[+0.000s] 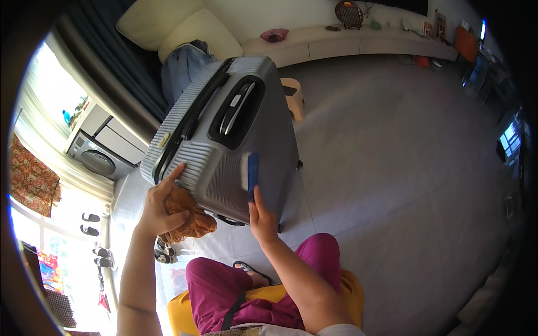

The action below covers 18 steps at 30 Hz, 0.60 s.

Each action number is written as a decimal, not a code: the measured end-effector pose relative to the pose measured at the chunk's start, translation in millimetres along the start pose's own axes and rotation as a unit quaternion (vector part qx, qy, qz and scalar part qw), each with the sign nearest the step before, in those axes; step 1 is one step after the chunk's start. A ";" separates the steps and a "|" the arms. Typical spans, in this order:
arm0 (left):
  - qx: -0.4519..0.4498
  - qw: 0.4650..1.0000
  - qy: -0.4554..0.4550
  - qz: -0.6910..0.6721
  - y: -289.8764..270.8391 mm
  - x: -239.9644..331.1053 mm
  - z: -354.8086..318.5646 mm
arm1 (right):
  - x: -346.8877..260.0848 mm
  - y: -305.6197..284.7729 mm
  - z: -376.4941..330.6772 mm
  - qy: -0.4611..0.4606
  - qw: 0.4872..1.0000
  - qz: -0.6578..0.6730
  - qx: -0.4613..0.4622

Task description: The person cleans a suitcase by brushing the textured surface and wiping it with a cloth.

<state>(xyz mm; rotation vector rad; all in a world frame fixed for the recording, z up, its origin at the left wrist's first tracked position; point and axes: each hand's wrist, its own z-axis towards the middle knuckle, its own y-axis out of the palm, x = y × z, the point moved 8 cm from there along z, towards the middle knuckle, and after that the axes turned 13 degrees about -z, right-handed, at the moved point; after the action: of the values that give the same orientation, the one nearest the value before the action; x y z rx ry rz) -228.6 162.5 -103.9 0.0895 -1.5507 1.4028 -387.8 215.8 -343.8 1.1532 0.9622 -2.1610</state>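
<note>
1. Two hands of mine are at work on one grey suitcase (224,159), which is on the floor in front of my knees.
2. My left hand (163,208) is closed around a brown cloth (190,218), the thumb lying over it; my index finger reaches away from the bunch and rests on the suitcase's ribbed corner.
3. My right hand (261,219) has its fingers drawn in narrow around the lower end of a blue brush (253,173). Its white bristles face left, over the suitcase's broad side; I cannot tell whether they touch the shell.
4. On that same side, farther from me than the brush, a handle (236,108) sits in a black recess.
5. Beyond the suitcase I see a blue-grey backpack (185,67) against a cream seat (207,33), and a beige stool (294,101) just to the right.
6. Under my magenta trousers (216,294) is a yellow seat (351,297).
</note>
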 end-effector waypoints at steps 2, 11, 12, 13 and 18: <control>0.010 1.000 0.002 0.015 -5.2 -1.3 -3.2 | -2.4 -4.0 -41.9 -0.071 0.994 0.026 0.076; 0.005 1.000 -0.012 0.000 -0.9 -5.4 -2.3 | -9.4 4.3 31.5 0.054 0.998 0.028 -0.018; 0.010 1.000 -0.015 0.004 -3.7 -5.4 -6.5 | -16.4 3.1 10.7 0.017 1.000 0.021 0.016; 0.012 1.000 -0.013 0.006 -2.4 -5.5 -6.5 | -17.9 -1.9 -15.9 -0.018 0.998 0.010 0.053; 0.035 0.998 -0.046 -0.005 0.3 -3.6 -0.7 | 13.9 14.2 -56.4 -0.007 1.000 0.029 -0.009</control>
<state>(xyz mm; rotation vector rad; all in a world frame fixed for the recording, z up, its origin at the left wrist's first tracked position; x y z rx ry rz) -226.6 161.2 -106.6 0.2070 -1.5742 1.4642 -357.0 249.4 -382.5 1.1423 0.9290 -2.1087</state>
